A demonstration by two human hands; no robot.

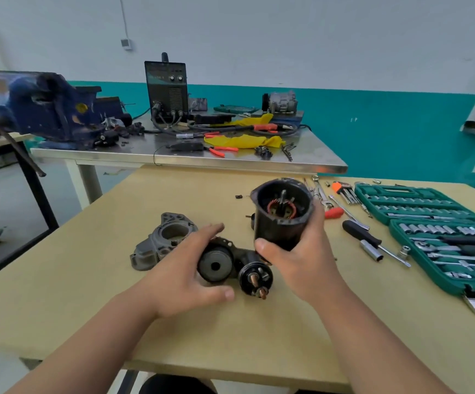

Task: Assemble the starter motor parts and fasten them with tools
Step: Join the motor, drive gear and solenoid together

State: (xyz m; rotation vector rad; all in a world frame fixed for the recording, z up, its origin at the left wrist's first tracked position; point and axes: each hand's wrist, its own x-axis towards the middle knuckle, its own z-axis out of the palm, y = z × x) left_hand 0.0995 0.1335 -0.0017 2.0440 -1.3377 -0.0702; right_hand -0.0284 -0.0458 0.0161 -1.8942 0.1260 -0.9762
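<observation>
Lettering on welder (166, 89), upper centre, unreadable. Right hand (298, 260) gripping motor housing (281, 217), left hand (185, 268) clasping solenoid assembly (216, 265) below.

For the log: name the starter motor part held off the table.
The black cylindrical housing, gripped by the right hand. The grey end casting and the solenoid unit under the left hand lie on the table.
</observation>
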